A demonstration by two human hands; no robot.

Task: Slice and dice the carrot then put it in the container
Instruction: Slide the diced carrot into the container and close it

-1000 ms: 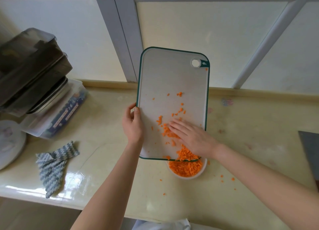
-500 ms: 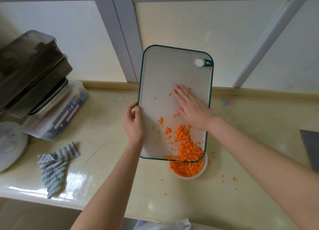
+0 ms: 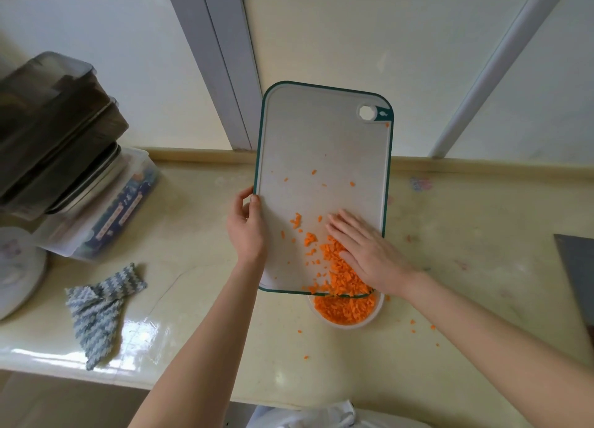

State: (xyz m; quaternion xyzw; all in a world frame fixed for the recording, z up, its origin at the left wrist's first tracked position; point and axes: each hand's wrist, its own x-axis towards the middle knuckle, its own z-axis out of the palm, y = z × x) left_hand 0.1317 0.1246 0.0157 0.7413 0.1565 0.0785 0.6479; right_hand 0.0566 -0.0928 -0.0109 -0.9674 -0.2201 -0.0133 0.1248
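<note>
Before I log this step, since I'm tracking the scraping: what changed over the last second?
The right hand slid up the board, then swept back down, pushing the diced carrot toward the lower edge and into the bowl. The left hand keeps its grip on the board's left edge. Board tilt, bowl and cloth are unchanged.

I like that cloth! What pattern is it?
The cloth has blue-grey and white zigzags; head view.
</note>
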